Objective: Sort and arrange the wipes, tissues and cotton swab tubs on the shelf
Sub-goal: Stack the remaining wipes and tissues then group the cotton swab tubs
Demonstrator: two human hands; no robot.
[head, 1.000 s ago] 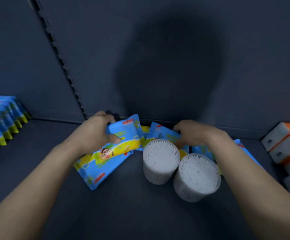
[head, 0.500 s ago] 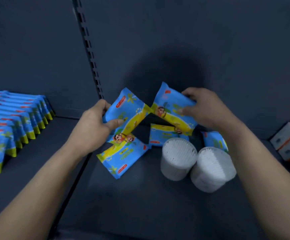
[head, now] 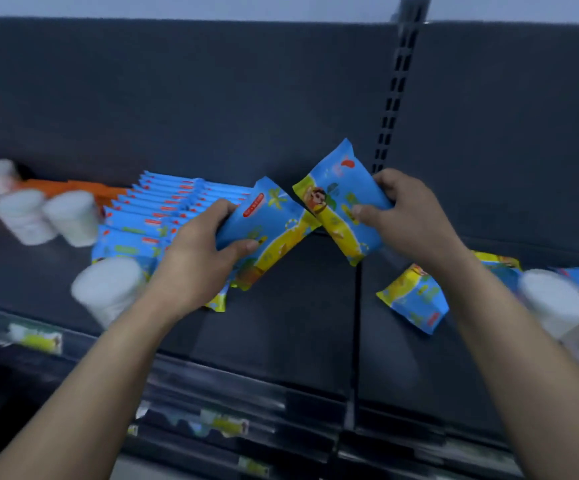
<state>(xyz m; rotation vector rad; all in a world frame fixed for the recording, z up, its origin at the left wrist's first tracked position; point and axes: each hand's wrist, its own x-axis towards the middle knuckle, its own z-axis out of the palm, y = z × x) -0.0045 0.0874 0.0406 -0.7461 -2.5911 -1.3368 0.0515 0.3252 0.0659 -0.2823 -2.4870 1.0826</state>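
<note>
Both bare arms reach up and forward, coming in from 7 and 5 o'clock. The left hand (head: 198, 251) is curled shut around a packet, thumb on top. The right hand (head: 405, 216) is closed on another packet, thumb pressing its front. The two hands are near each other.
</note>
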